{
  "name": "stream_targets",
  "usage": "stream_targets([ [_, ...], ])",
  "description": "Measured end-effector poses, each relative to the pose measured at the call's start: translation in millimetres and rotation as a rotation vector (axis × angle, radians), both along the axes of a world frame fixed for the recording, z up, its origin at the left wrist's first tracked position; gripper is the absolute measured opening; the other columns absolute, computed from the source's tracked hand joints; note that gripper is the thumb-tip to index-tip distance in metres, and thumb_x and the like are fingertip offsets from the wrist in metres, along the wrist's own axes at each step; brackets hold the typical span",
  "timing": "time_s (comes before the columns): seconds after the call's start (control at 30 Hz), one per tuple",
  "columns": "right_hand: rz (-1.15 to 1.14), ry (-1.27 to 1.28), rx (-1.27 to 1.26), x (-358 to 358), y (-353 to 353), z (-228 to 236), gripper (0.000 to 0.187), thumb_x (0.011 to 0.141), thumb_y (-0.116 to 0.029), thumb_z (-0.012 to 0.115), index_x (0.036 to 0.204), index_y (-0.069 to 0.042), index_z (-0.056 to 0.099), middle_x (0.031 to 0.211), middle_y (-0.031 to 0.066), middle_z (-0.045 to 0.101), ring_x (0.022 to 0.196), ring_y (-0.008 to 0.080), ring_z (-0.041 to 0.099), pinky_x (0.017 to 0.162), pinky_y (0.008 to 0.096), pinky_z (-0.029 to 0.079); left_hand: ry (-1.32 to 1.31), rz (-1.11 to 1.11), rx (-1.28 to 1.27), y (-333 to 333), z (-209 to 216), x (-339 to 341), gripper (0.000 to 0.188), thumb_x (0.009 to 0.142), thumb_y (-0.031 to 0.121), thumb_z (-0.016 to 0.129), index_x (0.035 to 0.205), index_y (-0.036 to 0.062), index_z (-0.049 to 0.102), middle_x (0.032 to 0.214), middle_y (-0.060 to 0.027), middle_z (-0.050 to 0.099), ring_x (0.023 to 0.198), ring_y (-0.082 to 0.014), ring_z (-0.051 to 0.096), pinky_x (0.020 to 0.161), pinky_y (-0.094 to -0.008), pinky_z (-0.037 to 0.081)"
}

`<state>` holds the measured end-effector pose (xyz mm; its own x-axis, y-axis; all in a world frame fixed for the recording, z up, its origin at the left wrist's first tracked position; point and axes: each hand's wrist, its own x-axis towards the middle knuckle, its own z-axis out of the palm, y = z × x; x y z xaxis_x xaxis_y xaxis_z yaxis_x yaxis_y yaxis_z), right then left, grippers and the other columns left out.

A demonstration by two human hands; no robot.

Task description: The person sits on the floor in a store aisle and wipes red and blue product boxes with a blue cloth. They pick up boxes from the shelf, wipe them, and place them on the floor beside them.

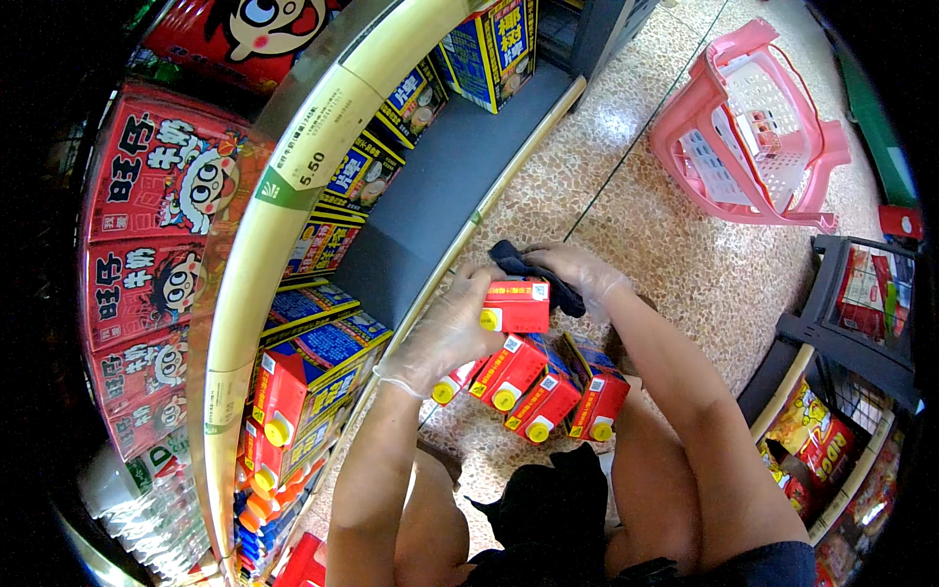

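My left hand (442, 333), in a thin clear glove, grips a red drink carton (523, 305) with a yellow screw cap, lying on its side in the air. My right hand (575, 266), gloved too, has its fingers closed on a dark cloth (511, 260) right beside that carton. Below my hands, several similar cartons (599, 391) with red tops, yellow caps and blue sides stand close together on the floor, in front of my knees. Part of this group is hidden behind my left hand and the held carton.
At left, a low shelf (430, 186) with a grey base carries blue-and-yellow cartons (489, 59) and more yellow-capped cartons (279, 391). Red milk packs (156, 176) fill the shelf above. A pink basket (685, 157) stands on the speckled floor (626, 196); a snack rack (812, 430) is at right.
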<state>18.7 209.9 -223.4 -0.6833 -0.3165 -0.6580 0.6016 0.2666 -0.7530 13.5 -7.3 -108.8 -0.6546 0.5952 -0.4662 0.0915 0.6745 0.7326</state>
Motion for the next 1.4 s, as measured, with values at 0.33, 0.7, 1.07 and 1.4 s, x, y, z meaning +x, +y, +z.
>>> stream_targets([
  [0.33,0.517,0.339,0.360,0,11,-30,0.035,0.088,-0.025,0.049,0.109,-0.004,0.067,0.120,0.0161,0.063,0.104,0.0275,0.063,0.090,0.0362,0.048,0.090,-0.104,-0.057,2,1,4,0.066,0.063,0.011,0.075,0.124,0.0027,0.052,0.121,-0.0197,0.053,0.117,-0.0373,0.052,0.101,-0.0387,0.042],
  [0.7,0.418,0.036,0.397,8,-1,-11,0.039,0.088,-0.030,0.049,0.110,-0.003,0.066,0.114,0.0188,0.065,0.103,0.0273,0.063,0.089,0.0354,0.047,0.066,-0.152,-0.049,-1,-4,18,0.067,0.065,0.016,0.074,0.125,0.0002,0.050,0.126,-0.0216,0.050,0.118,-0.0402,0.051,0.101,-0.0422,0.043],
  [1.07,0.212,0.006,0.223,26,15,-61,0.046,0.086,-0.038,0.053,0.122,-0.011,0.063,0.126,0.0149,0.060,0.114,0.0313,0.059,0.097,0.0365,0.045,0.105,0.019,-0.006,-52,13,53,0.074,0.078,0.018,0.072,0.141,-0.0016,0.037,0.146,-0.0246,0.038,0.136,-0.0357,0.037,0.113,-0.0386,0.029],
  [1.4,0.651,0.435,0.375,19,14,-57,0.044,0.088,-0.034,0.050,0.125,-0.012,0.060,0.131,0.0142,0.057,0.121,0.0324,0.053,0.101,0.0374,0.042,0.098,0.130,-0.377,-73,12,88,0.084,0.073,0.023,0.077,0.142,0.0027,0.034,0.131,-0.0270,0.050,0.126,-0.0401,0.046,0.107,-0.0464,0.034],
])
